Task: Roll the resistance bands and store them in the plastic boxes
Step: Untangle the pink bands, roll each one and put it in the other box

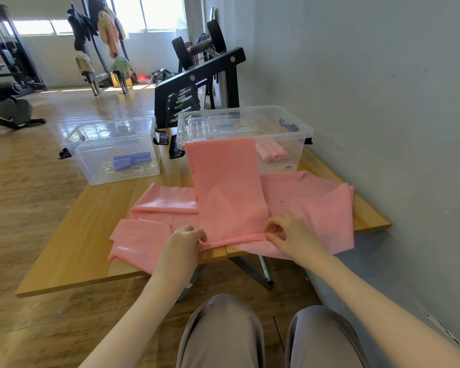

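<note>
While the low wooden table (pixel 64 251) sits on a gym floor, both hands (pixel 182 244) (pixel 286 231) pinch the long pink stretchy band (pixel 229 187), which runs away from them.

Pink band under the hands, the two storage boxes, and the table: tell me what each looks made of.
Pink band: thin, matte rubbery sheet, probably latex; it drapes and creases softly, with a slight sheen on one fold.
Left box and right box: clear hard plastic, glossy; contents show through the walls.
Table: light wood or wood-look board with a smooth finish; grain lines show.
</note>
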